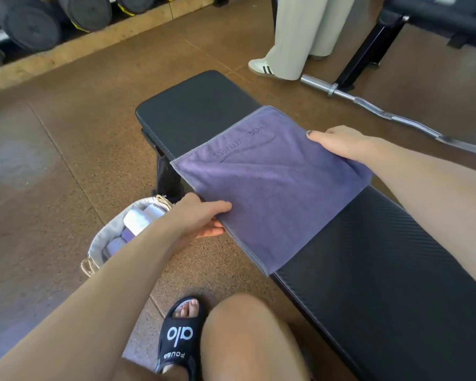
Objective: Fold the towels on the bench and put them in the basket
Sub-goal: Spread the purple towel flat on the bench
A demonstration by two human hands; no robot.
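Nearest, the person's knee (pixel 248 334) and a black slide sandal (pixel 180 336) sit at the foot of the view, placing the person beside the bench. Just beyond, the basket (pixel 99 240) stands on the floor at the tabletop's left side, within reach for dropping; it already holds rolled or folded towels (pixel 142 218), white and purple.

On the tabletop (pixel 382 259) a purple towel (pixel 275 188) lies spread across the padding, its near left edge hanging past the side. The left hand (pixel 201 218) pinches that overhanging edge, thumb on top and fingers beneath, evidently to lift or carry it over. The right hand (pixel 338 144) lies on the far right edge, fingers extended and flat, apparently pinning the cloth so that it does not slide. Judged from this, a fold is being prepared, not completed.

Farther off, a barbell (pixel 396 116) lies on the floor, a second person's legs (pixel 294 34) stand near it, and dumbbells (pixel 33 23) line a rack.
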